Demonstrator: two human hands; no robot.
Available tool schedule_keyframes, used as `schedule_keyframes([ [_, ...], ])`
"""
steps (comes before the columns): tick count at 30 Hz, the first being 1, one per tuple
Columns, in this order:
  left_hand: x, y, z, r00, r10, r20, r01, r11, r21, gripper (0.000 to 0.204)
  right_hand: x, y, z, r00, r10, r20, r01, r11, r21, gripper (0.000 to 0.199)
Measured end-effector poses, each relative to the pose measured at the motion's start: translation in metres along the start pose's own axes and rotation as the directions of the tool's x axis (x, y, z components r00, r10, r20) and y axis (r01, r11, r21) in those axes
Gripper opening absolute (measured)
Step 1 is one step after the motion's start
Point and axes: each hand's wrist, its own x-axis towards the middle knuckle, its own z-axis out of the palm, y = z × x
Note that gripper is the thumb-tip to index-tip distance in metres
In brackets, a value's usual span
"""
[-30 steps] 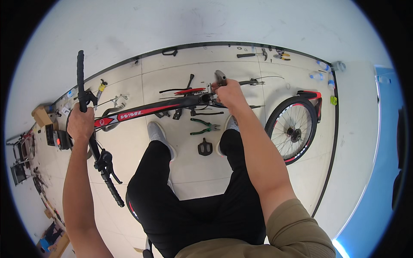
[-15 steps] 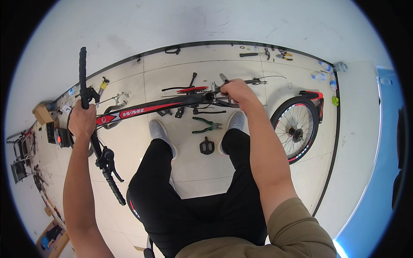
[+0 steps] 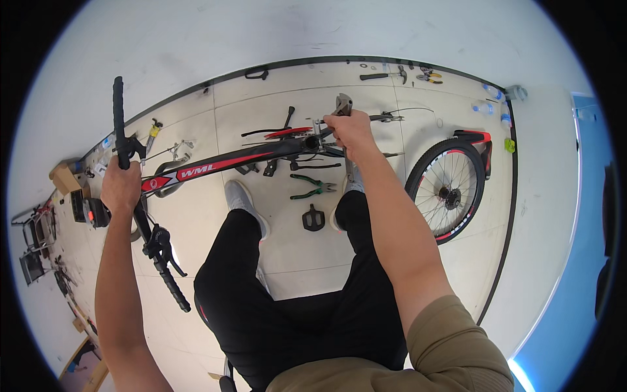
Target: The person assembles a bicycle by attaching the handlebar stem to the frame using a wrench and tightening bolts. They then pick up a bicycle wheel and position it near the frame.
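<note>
A black and red bicycle frame [image 3: 222, 163] runs across in front of me, above the tiled floor. My left hand [image 3: 119, 187] is shut on its black handlebar [image 3: 134, 196], near the stem, with brake levers showing below the hand. My right hand [image 3: 349, 130] is shut on the frame near the seat tube end, where a grey metal part [image 3: 342, 103] sticks up past the fingers. The rear wheel [image 3: 450, 189] with its red-trimmed tyre stands to the right. My legs in black trousers are below.
On the floor lie green-handled pliers [image 3: 315, 188], a black pedal [image 3: 313, 218], a hammer [image 3: 384, 76] and small tools by the wall. Plastic bottles [image 3: 486, 108] stand at the far right. Boxes [image 3: 65, 175] and clutter line the left side.
My right hand has slid left along the frame, nearer its middle. The left hand has kept its hold on the handlebar.
</note>
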Motion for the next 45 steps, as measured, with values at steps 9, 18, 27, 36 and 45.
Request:
schedule_keyframes([
  [9, 0.002, -0.005, 0.004, 0.999, 0.021, -0.031, -0.021, 1.0, 0.002, 0.033, 0.003, 0.015, 0.021, 0.952, -0.3, -0.059, 0.269, 0.914, -0.304, 0.014],
  [18, -0.001, 0.001, -0.001, 1.0, 0.007, -0.019, -0.008, 1.0, -0.011, 0.033, -0.008, -0.001, 0.018, 1.0, -0.014, -0.006, 0.014, 0.999, 0.051, 0.02],
  [27, 0.001, -0.003, 0.002, 1.0, 0.009, -0.012, -0.009, 1.0, -0.007, 0.035, -0.012, -0.013, 0.013, 0.993, -0.032, 0.116, 0.034, 0.999, -0.012, 0.027],
  [36, 0.001, -0.002, 0.002, 1.0, 0.003, -0.017, -0.004, 1.0, -0.011, 0.035, -0.009, -0.007, 0.015, 0.981, -0.177, 0.081, 0.185, 0.979, -0.092, 0.02],
  [45, 0.0, 0.0, 0.0, 1.0, 0.003, -0.025, -0.003, 0.999, -0.032, 0.035, -0.013, -0.01, 0.016, 0.974, -0.163, 0.161, 0.172, 0.984, -0.048, 0.016],
])
